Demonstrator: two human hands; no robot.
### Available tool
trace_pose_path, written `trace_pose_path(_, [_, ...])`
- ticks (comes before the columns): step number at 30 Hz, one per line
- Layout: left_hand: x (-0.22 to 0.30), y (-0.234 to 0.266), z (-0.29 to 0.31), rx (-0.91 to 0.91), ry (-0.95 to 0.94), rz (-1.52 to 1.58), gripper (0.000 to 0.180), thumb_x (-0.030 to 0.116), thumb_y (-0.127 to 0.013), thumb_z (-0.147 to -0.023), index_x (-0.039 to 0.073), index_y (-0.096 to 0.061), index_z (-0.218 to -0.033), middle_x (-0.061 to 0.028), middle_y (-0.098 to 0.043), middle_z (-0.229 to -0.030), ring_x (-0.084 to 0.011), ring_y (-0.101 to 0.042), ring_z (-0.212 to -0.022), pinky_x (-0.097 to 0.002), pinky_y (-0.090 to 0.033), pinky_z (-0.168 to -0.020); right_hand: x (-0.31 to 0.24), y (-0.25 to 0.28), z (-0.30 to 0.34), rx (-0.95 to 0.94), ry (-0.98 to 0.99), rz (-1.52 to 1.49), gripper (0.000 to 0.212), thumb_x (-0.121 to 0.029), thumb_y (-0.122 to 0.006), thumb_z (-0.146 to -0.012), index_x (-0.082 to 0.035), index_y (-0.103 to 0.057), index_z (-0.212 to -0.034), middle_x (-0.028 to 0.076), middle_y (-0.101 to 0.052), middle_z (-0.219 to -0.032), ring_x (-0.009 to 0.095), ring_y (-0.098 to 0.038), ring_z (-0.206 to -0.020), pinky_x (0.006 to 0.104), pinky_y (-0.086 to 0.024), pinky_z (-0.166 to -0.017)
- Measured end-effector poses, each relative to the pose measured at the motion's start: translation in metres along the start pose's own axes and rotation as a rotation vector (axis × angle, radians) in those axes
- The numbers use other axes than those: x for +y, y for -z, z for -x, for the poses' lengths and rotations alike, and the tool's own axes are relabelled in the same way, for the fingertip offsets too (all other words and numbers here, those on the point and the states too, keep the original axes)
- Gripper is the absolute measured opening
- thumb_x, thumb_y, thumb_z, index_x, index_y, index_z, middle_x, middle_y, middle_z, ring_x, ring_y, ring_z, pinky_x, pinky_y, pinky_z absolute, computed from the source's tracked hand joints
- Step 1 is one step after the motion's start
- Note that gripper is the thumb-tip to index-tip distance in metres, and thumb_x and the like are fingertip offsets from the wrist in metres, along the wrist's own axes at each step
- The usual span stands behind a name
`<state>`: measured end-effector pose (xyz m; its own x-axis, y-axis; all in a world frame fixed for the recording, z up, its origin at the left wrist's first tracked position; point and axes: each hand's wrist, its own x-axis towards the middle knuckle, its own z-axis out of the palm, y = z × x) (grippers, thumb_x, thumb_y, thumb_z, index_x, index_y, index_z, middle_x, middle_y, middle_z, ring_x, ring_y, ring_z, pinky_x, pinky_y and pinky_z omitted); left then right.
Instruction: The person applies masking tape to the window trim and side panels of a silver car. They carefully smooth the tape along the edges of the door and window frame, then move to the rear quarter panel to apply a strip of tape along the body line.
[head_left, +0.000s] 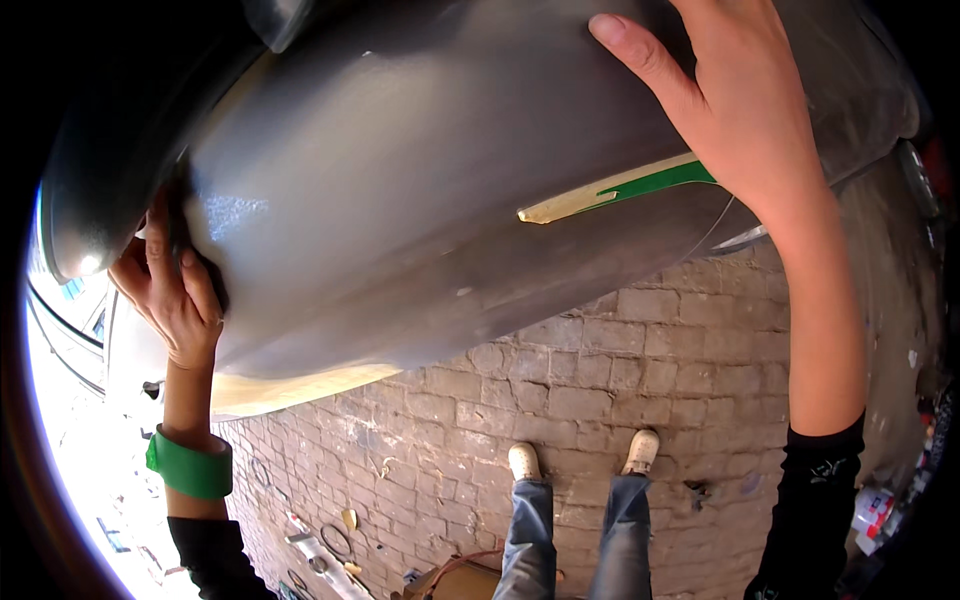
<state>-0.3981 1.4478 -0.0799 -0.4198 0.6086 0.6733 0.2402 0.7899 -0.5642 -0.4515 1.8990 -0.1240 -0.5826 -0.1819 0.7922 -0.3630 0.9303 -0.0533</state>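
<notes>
A large grey curved body panel (420,190), like a vehicle fender, fills the upper part of the head view. It carries a cream and green stripe (620,192) near its lower right. My left hand (172,290) presses a dark pad or cloth against the panel's left edge, fingers curled around it. My right hand (725,95) lies flat on the panel's upper right, fingers spread, holding nothing. A roll of green tape (190,468) sits around my left wrist.
Below is a brick-paved floor (640,370). My own legs in jeans and pale shoes (580,470) stand on it. Small tools and rings lie on the ground at lower left (330,545). Clutter sits at the far right edge (875,515).
</notes>
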Motion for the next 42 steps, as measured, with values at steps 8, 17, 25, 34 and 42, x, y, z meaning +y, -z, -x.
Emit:
trace_pose_path(8, [-0.025, 0.020, -0.011, -0.236, -0.128, -0.195, 0.046, 0.031, -0.049, -0.108, 0.022, -0.054, -0.153, -0.0172, -0.059, -0.135, -0.0373, -0.064, -0.113, -0.0460, -0.057, -0.087, 0.001, 0.001, 0.002, 0.024, 0.005, 0.017, 0.059, -0.039, -0.070, -0.096, -0.014, -0.054, -0.146, 0.033, -0.041, -0.150, 0.050, -0.043, -0.138, 0.0524, -0.039, -0.115])
trace_pose_path(17, [-0.045, 0.019, -0.016, -0.180, -0.284, -0.252, 0.049, 0.014, -0.058, -0.102, 0.020, -0.057, -0.151, -0.0139, -0.070, -0.122, -0.0292, -0.070, -0.086, -0.0394, -0.058, -0.073, -0.017, 0.005, -0.001, -0.016, -0.027, 0.021, 0.059, -0.037, -0.067, -0.098, -0.012, -0.051, -0.149, 0.031, -0.041, -0.150, 0.047, -0.047, -0.136, 0.0491, -0.042, -0.113])
trace_pose_path(25, [-0.041, 0.019, -0.024, -0.175, -0.341, -0.157, 0.054, 0.009, -0.052, -0.102, 0.008, -0.048, -0.155, -0.0184, -0.069, -0.126, -0.0327, -0.070, -0.095, -0.0421, -0.057, -0.085, -0.005, 0.004, 0.001, -0.068, -0.006, 0.013, 0.060, -0.042, -0.065, -0.099, -0.013, -0.051, -0.150, 0.033, -0.041, -0.150, 0.047, -0.044, -0.138, 0.0501, -0.039, -0.117])
trace_pose_path(34, [-0.052, 0.016, -0.014, -0.189, -0.322, -0.193, 0.054, 0.006, -0.049, -0.100, 0.007, -0.049, -0.154, -0.0205, -0.064, -0.137, -0.0376, -0.069, -0.105, -0.0439, -0.056, -0.090, -0.003, 0.001, 0.003, -0.002, 0.026, 0.038, 0.058, -0.041, -0.063, -0.101, -0.011, -0.054, -0.148, 0.035, -0.043, -0.148, 0.048, -0.045, -0.138, 0.0501, -0.039, -0.117])
trace_pose_path(42, [-0.063, 0.013, -0.008, -0.263, -0.200, -0.220, 0.047, 0.024, -0.047, -0.103, 0.004, -0.061, -0.143, -0.0248, -0.064, -0.129, -0.0433, -0.063, -0.110, -0.0490, -0.047, -0.097, -0.019, -0.003, 0.001, 0.235, 0.027, -0.178, 0.044, -0.031, -0.067, -0.098, -0.003, -0.066, -0.132, 0.027, -0.055, -0.133, 0.043, -0.054, -0.124, 0.0470, -0.046, -0.104])
